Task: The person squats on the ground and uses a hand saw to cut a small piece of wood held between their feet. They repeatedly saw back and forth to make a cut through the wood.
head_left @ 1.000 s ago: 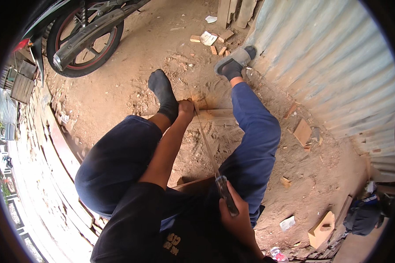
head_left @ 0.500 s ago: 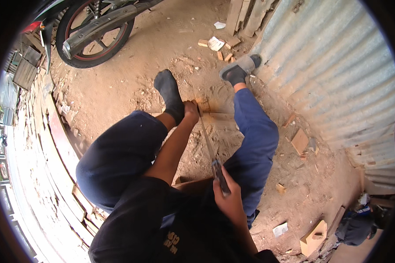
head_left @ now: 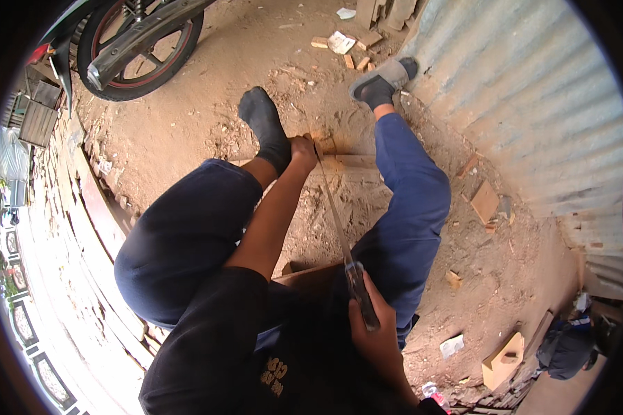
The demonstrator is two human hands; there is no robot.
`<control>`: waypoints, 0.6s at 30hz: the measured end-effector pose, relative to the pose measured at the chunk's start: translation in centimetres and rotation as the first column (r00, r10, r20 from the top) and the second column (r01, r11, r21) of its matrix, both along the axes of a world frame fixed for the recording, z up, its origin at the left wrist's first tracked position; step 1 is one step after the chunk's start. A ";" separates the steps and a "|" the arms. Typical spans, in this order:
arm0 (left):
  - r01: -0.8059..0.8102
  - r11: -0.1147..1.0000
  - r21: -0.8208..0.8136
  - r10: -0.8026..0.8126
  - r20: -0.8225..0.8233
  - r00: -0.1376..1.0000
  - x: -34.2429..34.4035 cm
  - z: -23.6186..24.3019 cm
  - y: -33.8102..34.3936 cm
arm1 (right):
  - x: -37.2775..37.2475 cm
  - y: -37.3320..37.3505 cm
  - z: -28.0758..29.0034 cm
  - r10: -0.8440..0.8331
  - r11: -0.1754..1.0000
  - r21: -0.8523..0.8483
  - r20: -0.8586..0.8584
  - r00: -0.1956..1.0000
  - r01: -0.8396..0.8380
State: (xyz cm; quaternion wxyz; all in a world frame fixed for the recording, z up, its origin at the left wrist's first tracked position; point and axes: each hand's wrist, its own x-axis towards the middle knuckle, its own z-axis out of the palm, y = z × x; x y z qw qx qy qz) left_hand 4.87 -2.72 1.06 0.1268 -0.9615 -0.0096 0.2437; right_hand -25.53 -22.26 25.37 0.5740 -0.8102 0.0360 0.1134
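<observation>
My right hand (head_left: 377,321) is closed around the dark handle of a handsaw (head_left: 336,218). Its long narrow blade, seen almost edge-on, slants forward and left between my legs. Close to the blade's far end, my left hand (head_left: 302,151) is closed at a dusty piece of wood (head_left: 356,164) lying across the ground; its fingertips are hidden. Just left of that hand is my foot in a dark sock (head_left: 264,124), which seems to rest on the wood. Another wooden piece (head_left: 311,279) sits between my thighs, partly covered by my shirt.
A motorcycle wheel (head_left: 140,52) stands at the far left. Corrugated metal sheeting (head_left: 526,117) rises on the right, near my sandalled foot (head_left: 384,81). Wood offcuts (head_left: 484,200) are scattered on the dirt. Stacked boards (head_left: 83,207) line the left, and a dark bag-like bundle (head_left: 566,349) lies at lower right.
My right hand has drawn the handsaw back toward my body and slightly right. My left hand stays by the sock and the wood. The whole view has shifted a little.
</observation>
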 end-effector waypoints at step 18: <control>0.055 0.998 -0.033 -0.052 0.072 0.996 -0.4 -0.9 -0.2 | 0.4 0.0 0.5 0.000 1.000 -0.012 0.014 1.000 0.001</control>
